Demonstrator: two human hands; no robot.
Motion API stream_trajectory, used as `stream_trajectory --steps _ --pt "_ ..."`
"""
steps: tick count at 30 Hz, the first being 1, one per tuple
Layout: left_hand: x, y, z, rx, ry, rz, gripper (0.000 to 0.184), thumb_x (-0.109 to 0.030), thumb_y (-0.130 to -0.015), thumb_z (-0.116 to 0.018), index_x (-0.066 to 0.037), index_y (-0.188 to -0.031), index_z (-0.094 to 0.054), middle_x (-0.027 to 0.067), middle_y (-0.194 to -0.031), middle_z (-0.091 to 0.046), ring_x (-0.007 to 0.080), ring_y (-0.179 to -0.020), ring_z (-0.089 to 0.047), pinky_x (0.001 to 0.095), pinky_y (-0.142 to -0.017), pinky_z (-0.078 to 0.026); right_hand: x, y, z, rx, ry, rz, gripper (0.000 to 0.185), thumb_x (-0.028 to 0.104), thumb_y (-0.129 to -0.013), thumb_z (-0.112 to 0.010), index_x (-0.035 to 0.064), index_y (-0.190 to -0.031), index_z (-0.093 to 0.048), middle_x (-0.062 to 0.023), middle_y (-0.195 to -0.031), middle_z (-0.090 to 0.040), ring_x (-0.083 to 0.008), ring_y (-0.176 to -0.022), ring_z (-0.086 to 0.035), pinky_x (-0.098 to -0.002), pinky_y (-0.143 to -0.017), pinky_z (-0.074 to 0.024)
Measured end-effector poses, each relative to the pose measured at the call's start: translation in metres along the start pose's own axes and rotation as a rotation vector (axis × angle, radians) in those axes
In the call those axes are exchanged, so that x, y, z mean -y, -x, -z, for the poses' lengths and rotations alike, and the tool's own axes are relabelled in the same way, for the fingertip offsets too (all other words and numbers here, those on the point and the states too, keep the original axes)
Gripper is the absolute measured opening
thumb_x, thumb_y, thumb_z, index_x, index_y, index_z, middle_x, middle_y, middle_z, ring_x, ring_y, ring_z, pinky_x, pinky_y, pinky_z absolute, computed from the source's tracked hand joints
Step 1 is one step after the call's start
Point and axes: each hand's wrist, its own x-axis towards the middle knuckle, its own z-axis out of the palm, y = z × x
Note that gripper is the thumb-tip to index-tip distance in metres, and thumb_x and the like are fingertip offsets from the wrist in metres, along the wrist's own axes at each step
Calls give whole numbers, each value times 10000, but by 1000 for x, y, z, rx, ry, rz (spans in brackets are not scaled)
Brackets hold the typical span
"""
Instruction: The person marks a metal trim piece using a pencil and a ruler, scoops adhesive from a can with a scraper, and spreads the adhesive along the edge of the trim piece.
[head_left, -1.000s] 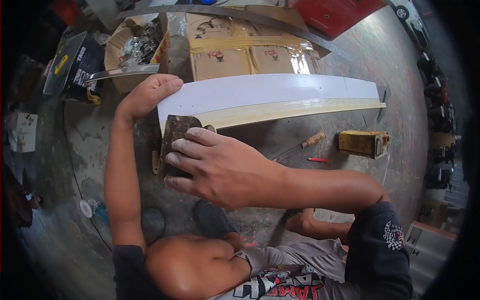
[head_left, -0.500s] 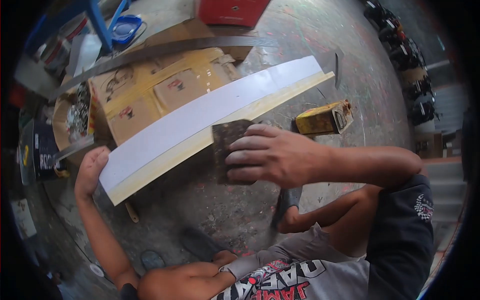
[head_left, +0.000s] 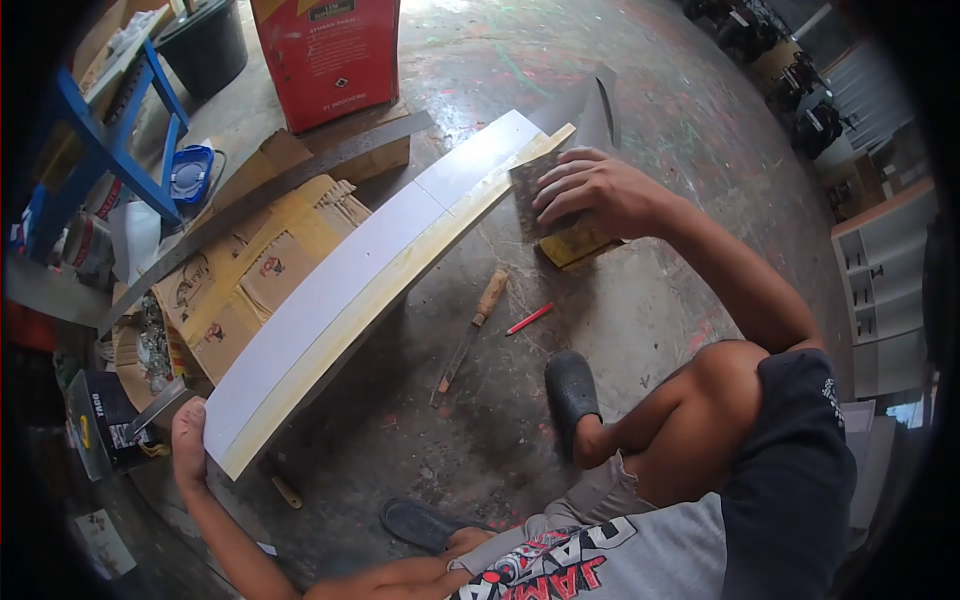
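A long, curved white panel (head_left: 330, 270) with a pale yellow band along its near edge slants across the view. My left hand (head_left: 189, 440) is closed on the panel's lower left end, its fingers partly hidden. Near the far right end, my right hand (head_left: 600, 195) grips a dark, stained flat piece (head_left: 527, 200) with its fingers stretched across it. That piece lies beside the yellow edge; whether it touches cannot be made out. Just under my right hand is a yellow tin (head_left: 575, 250), partly covered.
A taped cardboard box (head_left: 275, 265) lies under and beyond the panel, with a long dark strip (head_left: 270, 195) across it. On the floor are a wooden-handled chisel-like tool (head_left: 488, 300) and a red pencil (head_left: 530, 318). A large red can (head_left: 330, 60) stands behind.
My right hand has moved along the panel toward its far end, carrying the dark piece. The view has shifted, and the panel appears steeper. My left hand keeps its hold on the near end.
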Motion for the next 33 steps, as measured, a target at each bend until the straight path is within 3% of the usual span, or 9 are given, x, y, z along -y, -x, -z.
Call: stream_trajectory --steps 5,6,9,14,17,23,27,32,33 --pt "-13 17 -14 -83 -44 -24 370 -365 -1205 -562 -102 -949 -606 -75 -854 -519 36 -794 -458 245 -713 -387 -42 27 4 -93 58 -173 394 -73 -894 -700 184 -1135 -877 -6 -1269 -838 -218 -1348 -704 -517 -1297 -370" --pt "-15 18 -9 -51 -42 11 349 -323 -1224 -541 -98 -966 -604 -66 -894 -529 48 -833 -467 254 -755 -409 -52 35 -1 -175 146 -207 366 -62 -910 -708 186 -1115 -882 -10 -1240 -844 -222 -1288 -725 -492 -1259 -400" --pt "-23 22 -22 -127 -32 17 369 -355 -1209 -573 -120 -926 -554 -99 -857 -459 27 -796 -399 261 -697 -348 -84 55 -10 -326 155 -286 347 -52 -916 -710 179 -1113 -878 -16 -1239 -842 -228 -1284 -726 -464 -1231 -425" --pt "-1 25 -18 -356 -71 89 362 -378 -1212 -580 -40 -1098 -646 -54 -986 -587 48 -912 -525 259 -847 -471 -111 62 -36 -500 169 -343 372 -43 -937 -690 194 -1167 -861 -11 -1281 -827 -246 -1296 -714 -462 -1207 -441" --pt "-19 28 -19 -244 -99 105 374 -377 -1217 -567 -48 -1050 -623 -62 -945 -550 46 -877 -489 264 -804 -450 -112 47 -48 -561 198 -338 392 -36 -943 -687 211 -1199 -851 -4 -1311 -815 -241 -1310 -704 -458 -1196 -443" --pt "-34 31 -31 -249 -137 122 383 -370 -1226 -543 -83 -974 -571 -72 -881 -464 48 -821 -405 280 -734 -398 -122 38 -59 -566 220 -362 374 -16 -942 -697 222 -1187 -850 2 -1290 -812 -222 -1306 -699 -444 -1185 -437" --pt "-32 33 -32 -277 -130 136 379 -379 -1224 -543 -73 -1007 -597 -66 -918 -490 50 -856 -438 266 -772 -418 -132 43 -45 -509 265 -382 338 5 -944 -712 214 -1169 -852 -9 -1265 -818 -226 -1287 -706 -444 -1171 -439" --pt "-36 35 -35 -306 -166 158 375 -385 -1221 -546 -63 -1045 -621 -55 -978 -525 50 -912 -471 252 -824 -435 -103 23 -40 -613 222 -257 349 -3 -941 -713 203 -1188 -848 -27 -1290 -814 -257 -1280 -715 -450 -1105 -471" --pt "-25 35 -27 -299 -185 120 392 -402 -1219 -546 -49 -1090 -657 -44 -1007 -588 68 -939 -527 270 -859 -466 -87 17 -39 -593 199 -228 363 -8 -940 -707 201 -1204 -843 -32 -1306 -810 -265 -1281 -714 -452 -1104 -476"
